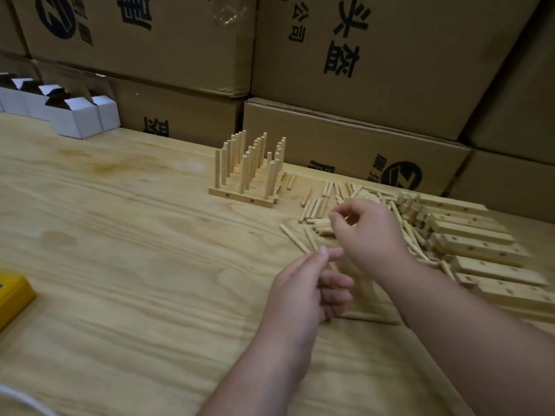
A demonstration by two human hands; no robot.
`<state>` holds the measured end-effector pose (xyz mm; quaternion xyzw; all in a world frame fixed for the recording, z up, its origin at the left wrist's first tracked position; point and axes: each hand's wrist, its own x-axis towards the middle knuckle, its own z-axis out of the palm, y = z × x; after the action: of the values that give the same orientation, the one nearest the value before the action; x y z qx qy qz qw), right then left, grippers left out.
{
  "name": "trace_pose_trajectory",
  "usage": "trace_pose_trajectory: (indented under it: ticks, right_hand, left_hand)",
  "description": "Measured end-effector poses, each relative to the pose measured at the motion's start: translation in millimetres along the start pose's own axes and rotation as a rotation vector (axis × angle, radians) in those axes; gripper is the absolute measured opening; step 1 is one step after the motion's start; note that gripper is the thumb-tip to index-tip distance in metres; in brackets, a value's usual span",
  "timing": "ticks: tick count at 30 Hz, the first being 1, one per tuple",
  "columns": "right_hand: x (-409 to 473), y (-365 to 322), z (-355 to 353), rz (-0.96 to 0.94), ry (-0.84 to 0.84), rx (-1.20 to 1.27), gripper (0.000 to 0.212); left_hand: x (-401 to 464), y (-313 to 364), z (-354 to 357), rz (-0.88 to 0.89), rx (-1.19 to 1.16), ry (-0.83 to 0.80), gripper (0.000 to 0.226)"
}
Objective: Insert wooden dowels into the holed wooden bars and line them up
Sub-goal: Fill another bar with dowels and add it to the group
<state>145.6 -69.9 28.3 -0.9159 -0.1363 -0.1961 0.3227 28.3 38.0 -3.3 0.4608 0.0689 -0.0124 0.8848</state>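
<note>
- Up close, the loose dowels (318, 211) lie scattered in a heap on the wooden table (120, 235), right of centre, some of them under the two hands.
- Just beyond the heap, the right hand (369, 232) hovers over the dowels with its fingers curled and thumb and forefinger drawn near each other; blur hides whether a dowel sits between them, so I cannot tell what it holds.
- Nearer the camera, the left hand (303, 289) has its fingers curled inward with the thumb raised on top; a pale wooden piece shows beside its fingers, but whether the hand grips it I cannot tell.
- To the right of the heap, the bare holed bars (480, 244) lie in a rough stack, side by side, holes facing up.
- Farther back and left of the heap, the finished bars (243, 198) sit pressed together in a row, each with dowels standing upright in three lines.
- Behind everything, brown cardboard cartons (375, 70) with black print are stacked along the table's far edge.
- At far left, small white boxes (75, 118) stand open on the table, and a yellow object (12, 295) lies at the left edge.
</note>
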Motion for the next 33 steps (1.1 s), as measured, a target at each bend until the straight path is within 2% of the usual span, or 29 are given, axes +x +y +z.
trace_pose_trajectory:
  ticks: [11,14,18,20,25,28,33]
  right_hand:
    - [-129,36,-85,0.170,0.174,0.063,0.010]
    - [-140,45,-99,0.211,0.158,-0.032,0.008]
    - [-146,63,-121,0.300,0.151,-0.250,0.017]
    - [-147,73,-134,0.396,0.105,-0.352,0.026]
    - [-147,82,-150,0.597,-0.150,-0.526,0.043]
    - [-146,79,-149,0.590,-0.206,-0.586,0.046]
    - [-148,68,-141,0.540,-0.189,-0.588,0.042]
  left_hand:
    - [-7,-1,9,0.061,0.100,0.051,0.023]
    - [-8,-3,11,0.089,0.140,0.052,0.023]
    - [-11,-5,11,0.132,0.192,0.039,0.024]
    - [-12,-5,10,0.149,0.222,0.036,0.024]
    - [-12,-6,9,0.165,0.249,0.032,0.026]
    - [-12,-6,9,0.166,0.254,0.032,0.030]
    - [-13,-5,10,0.168,0.265,0.027,0.035]
